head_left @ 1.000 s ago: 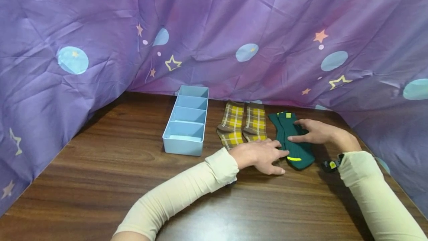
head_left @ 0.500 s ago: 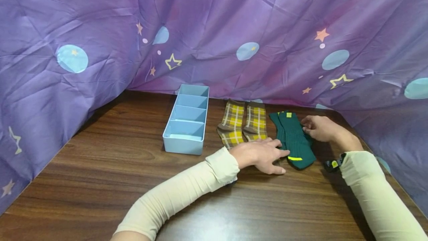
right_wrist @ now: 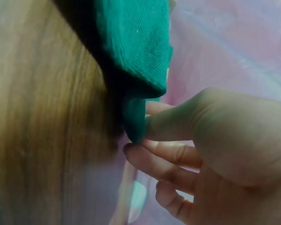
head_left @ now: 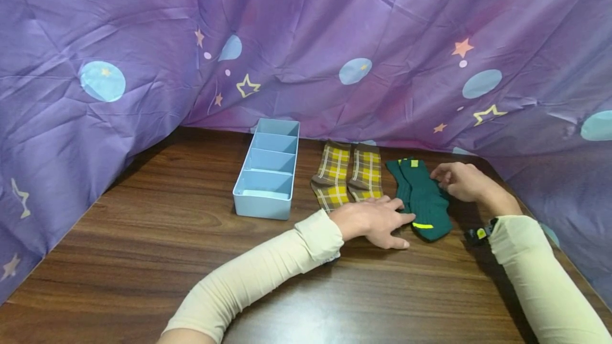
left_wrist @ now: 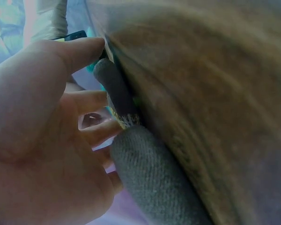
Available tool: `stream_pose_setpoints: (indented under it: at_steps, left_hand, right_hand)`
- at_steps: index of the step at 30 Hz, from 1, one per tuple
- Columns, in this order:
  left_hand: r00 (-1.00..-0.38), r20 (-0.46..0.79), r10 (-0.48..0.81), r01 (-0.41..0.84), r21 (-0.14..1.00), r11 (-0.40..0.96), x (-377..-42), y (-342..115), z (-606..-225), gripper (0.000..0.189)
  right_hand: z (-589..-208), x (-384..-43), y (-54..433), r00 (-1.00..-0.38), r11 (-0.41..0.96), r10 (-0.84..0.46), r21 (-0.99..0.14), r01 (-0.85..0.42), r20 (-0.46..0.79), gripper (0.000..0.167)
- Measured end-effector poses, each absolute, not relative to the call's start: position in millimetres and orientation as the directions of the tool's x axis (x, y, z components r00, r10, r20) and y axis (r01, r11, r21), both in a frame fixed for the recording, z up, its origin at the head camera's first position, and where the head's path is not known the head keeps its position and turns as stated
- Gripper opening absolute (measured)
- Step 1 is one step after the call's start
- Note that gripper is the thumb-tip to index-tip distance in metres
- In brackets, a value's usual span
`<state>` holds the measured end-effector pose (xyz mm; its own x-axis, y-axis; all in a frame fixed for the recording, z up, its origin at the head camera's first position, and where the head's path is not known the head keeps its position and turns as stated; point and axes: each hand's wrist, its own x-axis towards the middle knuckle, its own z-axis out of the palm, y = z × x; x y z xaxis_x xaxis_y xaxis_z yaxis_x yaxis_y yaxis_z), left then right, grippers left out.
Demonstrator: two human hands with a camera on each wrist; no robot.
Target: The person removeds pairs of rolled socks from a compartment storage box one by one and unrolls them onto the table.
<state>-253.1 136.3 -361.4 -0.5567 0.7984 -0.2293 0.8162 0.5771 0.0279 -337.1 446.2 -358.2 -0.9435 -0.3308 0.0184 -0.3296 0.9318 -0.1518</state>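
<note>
Two dark green socks (head_left: 423,195) with neon-yellow marks lie overlapped at the right of the table. My right hand (head_left: 464,180) is at their right edge with fingers bent; in the right wrist view, thumb and fingers pinch the low corner of green fabric (right_wrist: 135,119). My left hand (head_left: 377,222) lies spread, palm down, over the toe ends of two brown-and-yellow plaid socks (head_left: 337,174), one fingertip reaching the green pair. In the left wrist view, a grey-brown sock toe (left_wrist: 145,173) shows in front of the straight fingers, partly hiding them.
A light blue box (head_left: 262,207) with several compartments stands left of the plaid socks. The wooden table (head_left: 143,238) ends at a purple curtain (head_left: 296,41) printed with stars and planets. A dark strap device (head_left: 478,234) sits at the right wrist.
My right hand has slid off the top of the green socks to their right edge, its fingers going from spread to bent. The left hand stays in place.
</note>
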Motion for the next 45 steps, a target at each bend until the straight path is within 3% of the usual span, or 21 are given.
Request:
stream_pose_setpoints:
  at_steps: [9,17,28,45]
  left_hand:
    - [-0.573,-0.251,0.781,0.806,0.002,0.592,-250.5,137.7,-360.5,0.078]
    - [-0.561,-0.236,0.794,0.818,-0.009,0.575,-249.7,137.1,-361.1,0.077]
    - [-0.561,-0.232,0.794,0.818,-0.012,0.575,-249.3,136.4,-361.3,0.076]
    - [-0.567,-0.276,0.776,0.805,0.012,0.593,-247.4,135.7,-357.1,0.064]
  right_hand:
    - [-359.8,-337.7,460.0,-0.964,0.953,-0.265,-0.147,-0.263,0.009,0.045]
    - [-351.4,-333.6,445.3,-0.934,0.926,-0.349,-0.125,-0.356,0.075,0.027]
    - [-332.3,-315.9,424.9,-0.923,0.947,-0.321,-0.089,-0.309,-0.212,0.051]
    - [-347.2,-321.5,449.6,-0.929,0.952,-0.301,-0.121,-0.280,-0.218,0.071]
